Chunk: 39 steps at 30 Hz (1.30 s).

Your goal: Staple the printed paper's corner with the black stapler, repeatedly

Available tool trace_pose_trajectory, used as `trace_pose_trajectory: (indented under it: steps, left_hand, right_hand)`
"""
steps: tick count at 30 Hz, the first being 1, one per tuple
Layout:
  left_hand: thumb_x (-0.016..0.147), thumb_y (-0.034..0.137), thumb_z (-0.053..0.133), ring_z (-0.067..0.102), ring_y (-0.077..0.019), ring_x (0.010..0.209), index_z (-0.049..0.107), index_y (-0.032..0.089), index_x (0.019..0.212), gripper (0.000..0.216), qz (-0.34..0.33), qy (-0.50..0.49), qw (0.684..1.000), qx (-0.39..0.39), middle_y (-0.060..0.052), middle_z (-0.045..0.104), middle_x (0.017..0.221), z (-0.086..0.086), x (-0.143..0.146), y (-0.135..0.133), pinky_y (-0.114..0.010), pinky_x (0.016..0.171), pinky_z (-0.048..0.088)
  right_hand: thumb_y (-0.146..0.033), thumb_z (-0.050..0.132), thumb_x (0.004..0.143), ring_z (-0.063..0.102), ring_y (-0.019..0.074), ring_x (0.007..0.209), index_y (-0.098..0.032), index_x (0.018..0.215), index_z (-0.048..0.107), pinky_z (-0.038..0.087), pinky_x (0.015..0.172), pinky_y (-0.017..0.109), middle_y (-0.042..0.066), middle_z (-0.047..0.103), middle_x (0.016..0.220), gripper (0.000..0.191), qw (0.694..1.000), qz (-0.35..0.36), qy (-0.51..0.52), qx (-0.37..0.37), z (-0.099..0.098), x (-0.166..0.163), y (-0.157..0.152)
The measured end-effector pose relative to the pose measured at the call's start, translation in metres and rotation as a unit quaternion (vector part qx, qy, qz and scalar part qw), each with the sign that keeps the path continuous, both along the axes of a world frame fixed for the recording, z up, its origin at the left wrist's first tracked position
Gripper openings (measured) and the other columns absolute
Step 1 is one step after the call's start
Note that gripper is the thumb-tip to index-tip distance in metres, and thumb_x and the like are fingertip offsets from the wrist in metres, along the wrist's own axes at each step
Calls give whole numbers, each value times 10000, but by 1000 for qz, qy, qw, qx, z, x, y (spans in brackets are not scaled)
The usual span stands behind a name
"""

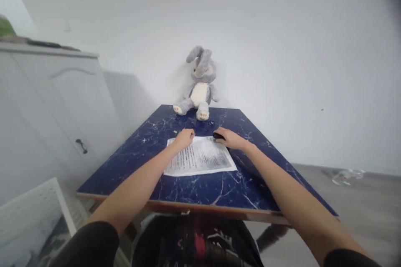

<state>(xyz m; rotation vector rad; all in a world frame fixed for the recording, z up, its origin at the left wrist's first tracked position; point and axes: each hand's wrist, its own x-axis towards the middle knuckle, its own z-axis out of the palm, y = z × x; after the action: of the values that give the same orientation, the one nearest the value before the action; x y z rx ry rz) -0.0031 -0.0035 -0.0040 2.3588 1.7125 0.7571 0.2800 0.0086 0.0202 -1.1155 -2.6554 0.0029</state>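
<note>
A white printed sheet of paper [203, 158] lies on the blue marble-patterned table [200, 190]. My left hand [185, 138] is closed at the sheet's far edge, left of its middle; whatever its curled fingers may hold is hidden. Near the far right corner of the paper, my right hand [231, 137] is closed around a small black object [217, 135]. Most of that object is covered by the fingers, so its kind cannot be told.
A grey plush rabbit [200, 85] sits at the table's far end against the white wall. A white cabinet [59, 104] stands on the left, with a white perforated crate [37, 204] low in front of it. A clear crumpled item [347, 175] lies on the floor at right.
</note>
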Motion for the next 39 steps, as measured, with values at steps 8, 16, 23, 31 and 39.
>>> trace_pose_trajectory:
  steps: [8,16,23,31,39]
  left_hand:
    - [955,97,517,639,-225,997,740,148,958,229,-13,46,999,18,-114,699,1008,-12,4,12,-365,1018,459]
    - [916,58,541,584,-242,1064,734,167,959,225,-31,-12,999,19,-106,639,1047,-20,2,18,-414,1075,419]
    - [874,12,412,643,-193,980,704,170,926,336,-33,-133,990,9,-72,697,977,-16,-4,20,-339,975,485]
    - [693,69,479,630,-201,766,681,201,740,246,-66,-247,966,-40,-35,685,754,-14,-1,17,-313,794,498]
    - [896,383,541,652,-220,813,710,178,851,269,-102,-308,937,-133,-78,734,863,-7,-7,18,-363,879,491]
  right_hand:
    - [-182,748,788,698,257,1050,-191,1170,754,545,956,380,71,769,1144,382,972,-45,213,-84,-16,83,41]
    - [-201,690,819,676,300,1097,-142,1188,743,510,1012,451,135,742,1176,378,934,-176,312,22,-6,79,39]
    - [-289,794,747,694,224,904,-172,1076,785,522,845,317,49,772,994,349,949,128,259,-127,-6,-21,-7]
    - [-444,743,839,696,262,1044,-169,1217,772,515,972,390,93,770,1140,467,867,185,324,-330,-6,-14,-15]
    - [-277,733,749,715,242,971,-157,1111,818,511,994,398,107,790,1075,391,769,138,401,-477,-14,-14,-15]
